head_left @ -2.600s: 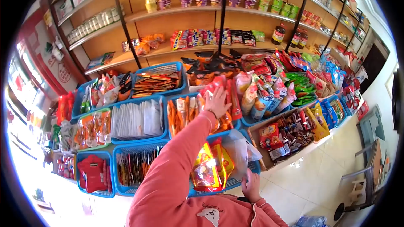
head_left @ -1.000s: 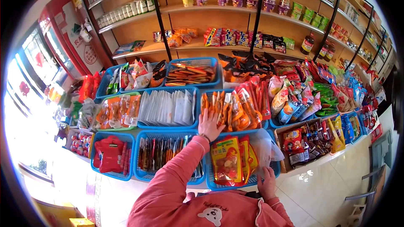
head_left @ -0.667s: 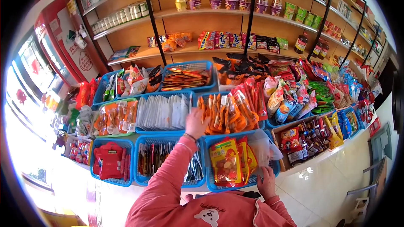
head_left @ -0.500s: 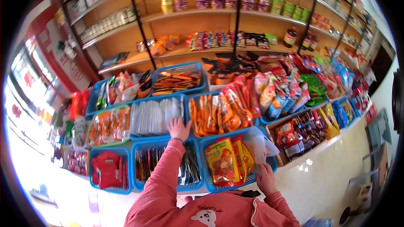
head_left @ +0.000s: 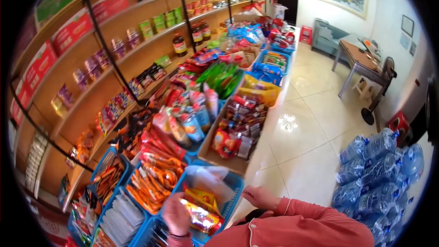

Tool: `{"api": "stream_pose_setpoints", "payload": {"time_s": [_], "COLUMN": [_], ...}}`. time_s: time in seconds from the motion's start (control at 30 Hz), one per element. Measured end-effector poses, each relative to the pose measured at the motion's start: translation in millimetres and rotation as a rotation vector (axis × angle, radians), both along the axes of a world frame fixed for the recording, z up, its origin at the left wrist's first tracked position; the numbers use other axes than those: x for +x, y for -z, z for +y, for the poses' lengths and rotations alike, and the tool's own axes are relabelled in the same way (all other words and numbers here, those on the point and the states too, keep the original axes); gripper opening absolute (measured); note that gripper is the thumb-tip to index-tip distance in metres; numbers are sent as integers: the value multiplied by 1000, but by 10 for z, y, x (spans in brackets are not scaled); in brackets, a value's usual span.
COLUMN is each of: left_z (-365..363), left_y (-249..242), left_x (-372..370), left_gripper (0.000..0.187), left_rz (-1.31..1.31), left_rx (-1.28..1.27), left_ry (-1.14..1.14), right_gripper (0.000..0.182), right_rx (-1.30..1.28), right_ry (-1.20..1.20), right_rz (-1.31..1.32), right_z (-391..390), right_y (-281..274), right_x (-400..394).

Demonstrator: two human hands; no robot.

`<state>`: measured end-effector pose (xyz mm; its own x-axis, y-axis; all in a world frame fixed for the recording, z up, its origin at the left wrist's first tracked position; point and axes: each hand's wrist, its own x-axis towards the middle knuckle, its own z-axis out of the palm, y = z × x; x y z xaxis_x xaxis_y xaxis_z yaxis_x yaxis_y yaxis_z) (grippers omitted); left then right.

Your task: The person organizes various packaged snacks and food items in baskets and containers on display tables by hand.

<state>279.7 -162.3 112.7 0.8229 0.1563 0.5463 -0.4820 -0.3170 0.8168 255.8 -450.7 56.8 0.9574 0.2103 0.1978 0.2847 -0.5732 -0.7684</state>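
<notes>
Left hand: the left hand (head_left: 176,213) is low in the view over the nearest blue basket (head_left: 232,184), its fingers bent around the near end of a yellow and red snack packet (head_left: 200,217); it appears to be gripping the packet.
Right hand: the right hand (head_left: 258,196) hovers just beside the basket's outer rim, fingers loosely apart, with nothing in it.
Packet position: it lies at the near end of the blue basket, on top of other yellow packets (head_left: 201,197).
Packet axis: its long side runs from the left hand toward the lower right, roughly flat; which end is the top cannot be told.
In the basket: a crumpled clear plastic bag (head_left: 211,178) fills the far half, just beyond the yellow packets.
To the left: a basket of orange packets (head_left: 153,183) sits beside it, and white sachets (head_left: 120,209) lie nearer the view's lower edge.
Beyond: a cardboard box of red and dark snacks (head_left: 238,123) stands directly past the basket.
Floor: stacked water bottles (head_left: 377,169) stand at the right, well apart from the display.
</notes>
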Motion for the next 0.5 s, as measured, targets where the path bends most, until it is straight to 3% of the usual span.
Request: {"api": "stream_pose_setpoints", "payload": {"time_s": [0.07,0.13,0.23,0.27,0.3,0.33,0.37,0.4,0.47,0.5], "left_z": [-759,-1431,-2292,-2614,-2920,-3223,-3513,-3782,-4304,-4571], "left_y": [-122,-208,118,131,132,141,275,397,517,574], "left_x": [31,125,442,571,678,754,803,753,948,1001], "left_gripper": [16,17,24,24,26,29,32,33,35,35], "left_rz": [130,354,433,415,228,44,162,657,806,803], "left_rx": [72,115,173,168,195,218,304,132,164,173], "left_ry": [315,517,675,711,806,897,1075,1299,1616,1640], "right_gripper": [23,29,31,29,20,19,21,22,26,28], "right_rx": [-11,60,230,301,382,291,417,551,716,740], "right_ry": [7,-6,32,14,-6,-112,-127,-144,-9,-10], "right_rz": [-44,74,220,256,140,243,289,333,598,639], "right_z": [-246,-571,-1149,-1383,-1567,-1838,-2022,-2184,-2658,-2896], "right_y": [-40,-163,-97,-88,-99,-26,107,195,124,274], "right_x": [26,54,90,95,95,98,108,105,69,93]}}
